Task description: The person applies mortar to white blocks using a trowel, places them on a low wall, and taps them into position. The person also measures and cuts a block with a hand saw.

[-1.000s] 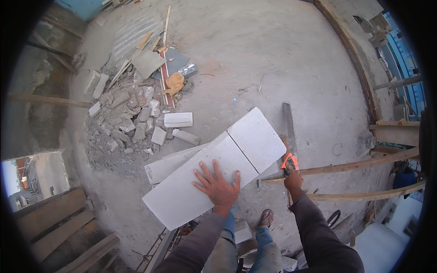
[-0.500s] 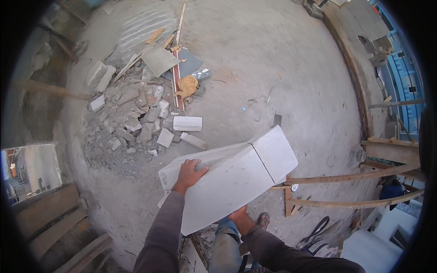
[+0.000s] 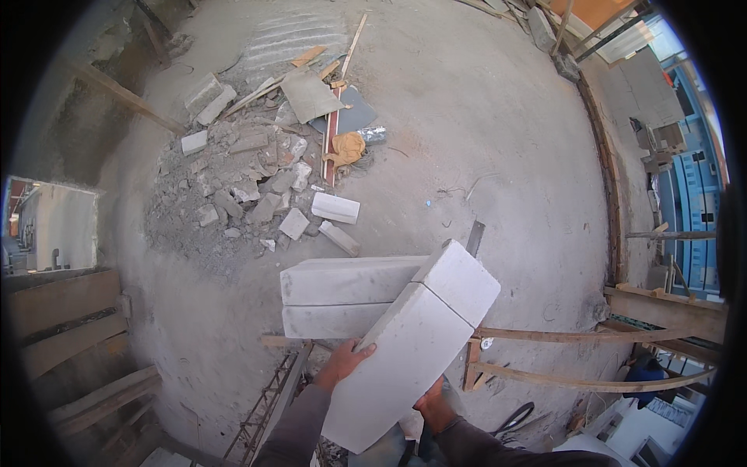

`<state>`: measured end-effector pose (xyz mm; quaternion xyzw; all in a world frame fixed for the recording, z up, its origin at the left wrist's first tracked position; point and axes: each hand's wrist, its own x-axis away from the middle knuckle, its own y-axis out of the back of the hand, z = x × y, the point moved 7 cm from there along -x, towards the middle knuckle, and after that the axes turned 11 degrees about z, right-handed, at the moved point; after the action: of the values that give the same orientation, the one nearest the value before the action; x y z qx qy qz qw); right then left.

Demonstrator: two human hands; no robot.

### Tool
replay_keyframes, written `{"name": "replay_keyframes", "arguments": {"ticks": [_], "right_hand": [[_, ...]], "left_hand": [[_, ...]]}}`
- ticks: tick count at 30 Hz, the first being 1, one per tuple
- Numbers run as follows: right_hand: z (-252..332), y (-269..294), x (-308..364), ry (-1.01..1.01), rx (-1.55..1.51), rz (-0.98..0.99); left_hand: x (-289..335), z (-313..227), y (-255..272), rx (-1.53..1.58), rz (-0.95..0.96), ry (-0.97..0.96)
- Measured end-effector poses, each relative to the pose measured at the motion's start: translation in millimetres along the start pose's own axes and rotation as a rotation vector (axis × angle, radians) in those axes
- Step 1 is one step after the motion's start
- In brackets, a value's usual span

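Observation:
A long white aerated concrete block (image 3: 399, 366) slants across the space in front of me, its near end close to my legs. A thin dark line crosses it near its far end. My left hand (image 3: 344, 364) grips its left edge, with the thumb on the top face. My right hand (image 3: 436, 405) holds it from the right side, its fingers partly hidden by the block. Just beyond, further white blocks (image 3: 350, 282) lie stacked one on another, partly covered by the held block's far end. A flat grey metal strip (image 3: 475, 237) sticks out beside that far end.
Rubble (image 3: 233, 183) heaps up at the far left, with white offcuts (image 3: 335, 208), boards and an orange-brown cloth (image 3: 347, 148) by it. At right stands a wooden frame (image 3: 576, 335). A metal lattice beam (image 3: 261, 412) lies left of my legs. Planks (image 3: 66, 303) line the left wall.
The held block has turned to point more away from me and drawn nearer, baring the stacked blocks at left. Both hands have moved lower in view with it, still gripping. My view has shifted.

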<state>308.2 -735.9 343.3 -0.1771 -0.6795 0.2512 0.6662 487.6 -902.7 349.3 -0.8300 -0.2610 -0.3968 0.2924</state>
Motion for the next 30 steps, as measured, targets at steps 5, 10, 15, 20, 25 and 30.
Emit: {"name": "replay_keyframes", "arguments": {"ticks": [5, 10, 15, 20, 25, 30], "right_hand": [[-6.9, 28.0, 15.4, -0.176, -0.033, -0.038], [3.7, 47.0, 20.5, -0.299, 0.157, 0.055], [16.7, 52.0, 46.6, -0.367, 0.232, 0.096], [22.4, 69.7, 68.3, -0.543, 0.383, 0.062], [32.2, 129.2, 78.4, -0.808, 0.651, -0.011], [73.8, 157.0, 82.5, -0.923, 2.067, 0.32]], "left_hand": [[43.8, 41.3, -23.5, -0.042, -0.196, -0.029], [48.6, 80.5, -62.6, 0.326, -0.209, 0.079], [85.2, 98.7, -111.8, 0.511, -0.286, -0.01], [136.5, 112.1, -151.8, 0.26, -0.377, -0.071], [187.0, 140.5, -204.7, 0.227, -0.534, -0.043], [187.1, 190.1, -282.5, 0.08, -0.864, 0.327]]}}
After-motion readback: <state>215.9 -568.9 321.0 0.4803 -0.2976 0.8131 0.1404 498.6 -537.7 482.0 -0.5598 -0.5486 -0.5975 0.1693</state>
